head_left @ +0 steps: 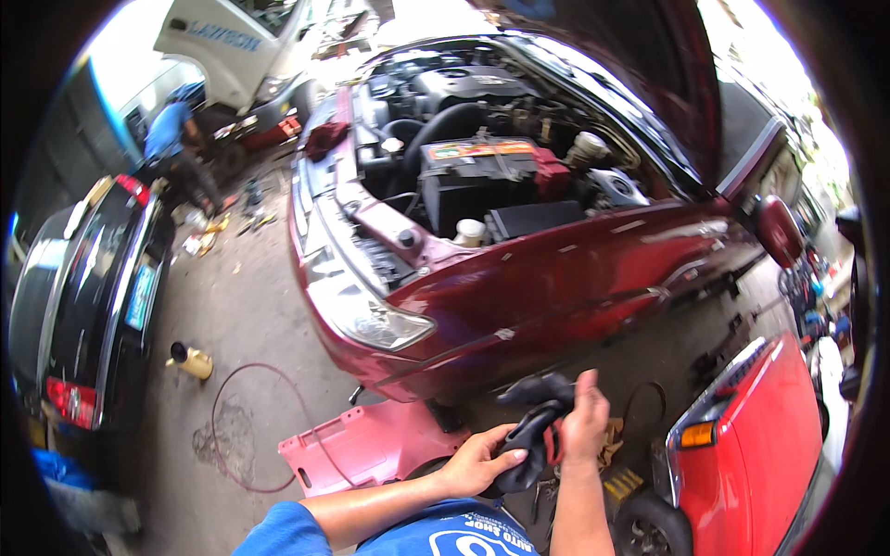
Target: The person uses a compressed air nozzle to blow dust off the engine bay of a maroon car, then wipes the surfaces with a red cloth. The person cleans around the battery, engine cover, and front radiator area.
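Low in front of me, my left hand point(479, 461) pinches a black glove point(530, 443) between thumb and fingers. Dark glove fingers stick up and bend over toward the left. Close against its right side is my right hand point(584, 424), bare and raised, with its fingers stretched upward and slightly blurred. A small red part shows between the glove and the right palm; its kind is unclear. Just beyond the hands stands a dark red car point(519, 315) with its hood up. Its engine bay holds a black battery point(477, 176) under the raised hood.
A pink plastic creeper point(371, 447) lies at the car's front corner, with a thin hose point(215, 417) looped beside it. A yellowish container point(193, 362) stands left. A black car point(88, 287) and a crouched person point(171, 139) are farther left. A red vehicle panel point(756, 435) rises at right.
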`<state>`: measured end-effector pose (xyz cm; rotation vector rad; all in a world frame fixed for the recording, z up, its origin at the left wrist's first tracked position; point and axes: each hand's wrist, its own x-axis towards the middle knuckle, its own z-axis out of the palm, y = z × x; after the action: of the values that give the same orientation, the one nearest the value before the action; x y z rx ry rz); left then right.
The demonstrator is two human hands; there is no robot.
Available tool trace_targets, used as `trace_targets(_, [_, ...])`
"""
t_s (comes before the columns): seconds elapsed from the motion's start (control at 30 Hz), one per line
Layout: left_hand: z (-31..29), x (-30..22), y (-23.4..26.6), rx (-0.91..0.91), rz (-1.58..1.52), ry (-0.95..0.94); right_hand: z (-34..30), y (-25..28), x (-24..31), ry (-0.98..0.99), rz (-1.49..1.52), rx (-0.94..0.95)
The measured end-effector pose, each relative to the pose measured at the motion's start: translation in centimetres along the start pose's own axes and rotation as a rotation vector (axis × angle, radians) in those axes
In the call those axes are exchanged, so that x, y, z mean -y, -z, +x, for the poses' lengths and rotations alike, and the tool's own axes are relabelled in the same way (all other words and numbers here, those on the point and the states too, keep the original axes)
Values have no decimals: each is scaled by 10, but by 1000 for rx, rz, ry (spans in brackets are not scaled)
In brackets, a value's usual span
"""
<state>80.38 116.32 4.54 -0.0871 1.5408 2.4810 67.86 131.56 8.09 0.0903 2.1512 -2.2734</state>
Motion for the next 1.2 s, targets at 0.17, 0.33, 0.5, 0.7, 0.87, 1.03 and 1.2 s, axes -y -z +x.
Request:
trace_targets(0.17, [-31,-23,59,-385,-279,-115,22,-26,34,23,575,-158])
trace_targets(0.33, [-16,-38,58,-560,-254,-332,-52,-89,5,575,-308,976])
trace_targets(0.5, [-15,-90,125,-813,355,-615,-70,-49,-18,-53,296,852])
trace_targets(0.7, [46,-219,187,-957,1287,-1142,-113,113,-124,-206,-493,480])
trace_targets(0.87, [163,-141,228,-435,1374,-578,-213,248,-206,-595,-811,-156])
trace_targets(1.03, [184,-123,316,-542,2112,-982,-296,321,-227,-582,-752,-474])
trace_targets(1.2, [211,-150,307,-855,2245,-805,-332,331,-191,-626,-582,-572])
